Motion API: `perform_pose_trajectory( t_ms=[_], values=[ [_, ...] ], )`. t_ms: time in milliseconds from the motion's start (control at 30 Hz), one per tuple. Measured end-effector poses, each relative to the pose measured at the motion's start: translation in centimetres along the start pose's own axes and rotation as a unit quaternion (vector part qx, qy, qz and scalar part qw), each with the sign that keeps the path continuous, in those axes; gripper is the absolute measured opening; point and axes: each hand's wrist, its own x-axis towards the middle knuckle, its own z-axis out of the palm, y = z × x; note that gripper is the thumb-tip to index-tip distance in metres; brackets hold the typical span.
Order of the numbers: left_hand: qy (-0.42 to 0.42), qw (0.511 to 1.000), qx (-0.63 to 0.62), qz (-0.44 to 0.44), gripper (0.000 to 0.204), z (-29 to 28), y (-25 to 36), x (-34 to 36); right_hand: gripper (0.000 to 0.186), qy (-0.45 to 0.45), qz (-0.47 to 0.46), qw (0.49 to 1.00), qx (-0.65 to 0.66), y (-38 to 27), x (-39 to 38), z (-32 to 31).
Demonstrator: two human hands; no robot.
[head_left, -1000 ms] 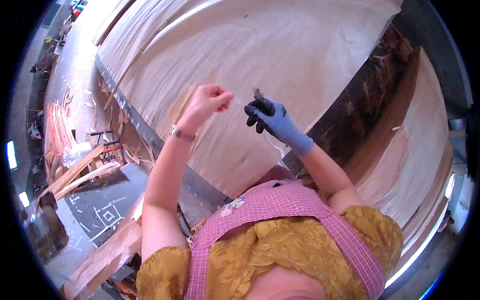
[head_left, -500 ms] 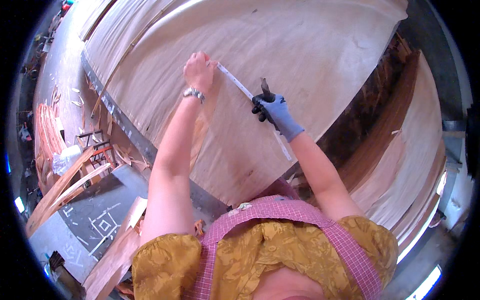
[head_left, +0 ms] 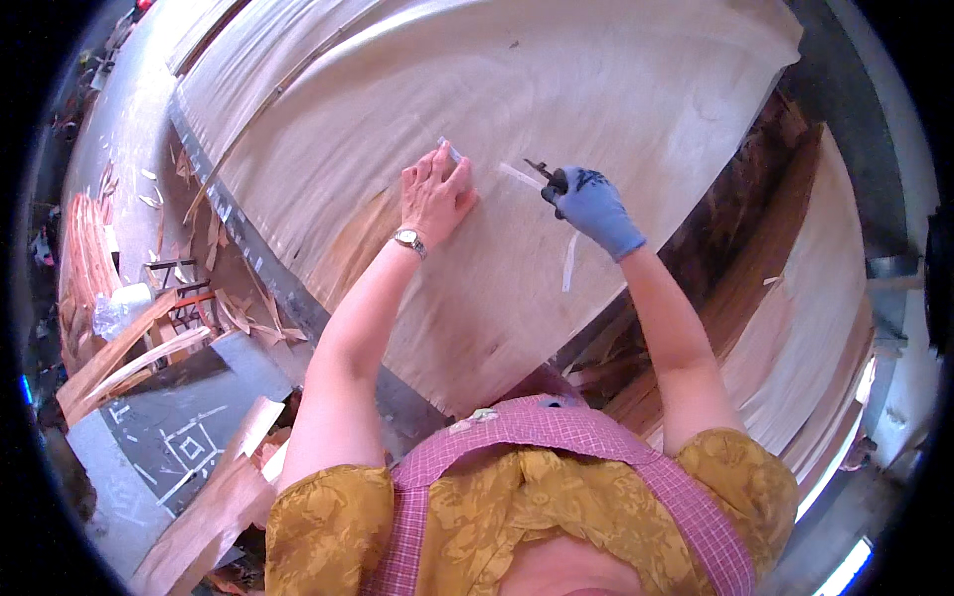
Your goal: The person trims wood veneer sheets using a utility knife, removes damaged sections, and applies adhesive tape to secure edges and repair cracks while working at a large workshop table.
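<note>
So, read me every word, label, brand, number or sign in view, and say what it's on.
No words, brands or numbers can be read.
Grey panel: white strokes and nested squares, no clear word.
Blue glove: dark print, too blurred.
White strip: no readable markings.
Wristwatch: dial too small.

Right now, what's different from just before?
The white tape, stretched straight before, has parted: a short piece at the left hand, the rest at the right hand. The left hand drew nearer the body, the right rightward. The right kept the dark tool.
</note>
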Motion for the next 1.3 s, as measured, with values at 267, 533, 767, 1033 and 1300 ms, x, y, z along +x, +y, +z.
perform_pose_trajectory(
  t_ms=[267, 533, 767, 1033, 1300],
  values=[
    [0.014, 0.98, -0.13, -0.148, 0.037, -2.8, -3.2, -5.1, 0.026, -0.227, 0.065, 0.882, 0.407, -9.7, -1.5, -3.1],
    [0.116, 0.962, -0.053, -0.242, 0.042, -4.5, -3.9, -16.6, 0.024, -0.233, -0.029, 0.797, 0.556, -19.9, 2.1, 7.9],
    [0.035, 0.978, -0.012, -0.203, 0.061, -7.0, -6.0, -13.8, 0.021, -0.245, 0.077, 0.814, 0.521, -18.3, 3.4, 15.4],
    [-0.004, 0.99, 0.054, -0.133, 0.054, -6.1, -7.4, -12.7, 0.029, -0.047, -0.182, 0.974, 0.127, -15.2, 5.3, 13.5],
    [-0.038, 0.981, 0.042, -0.185, 0.046, -5.8, -8.7, -12.5, 0.023, -0.224, 0.065, 0.897, 0.376, -13.7, -0.1, 9.5]
  ],
)
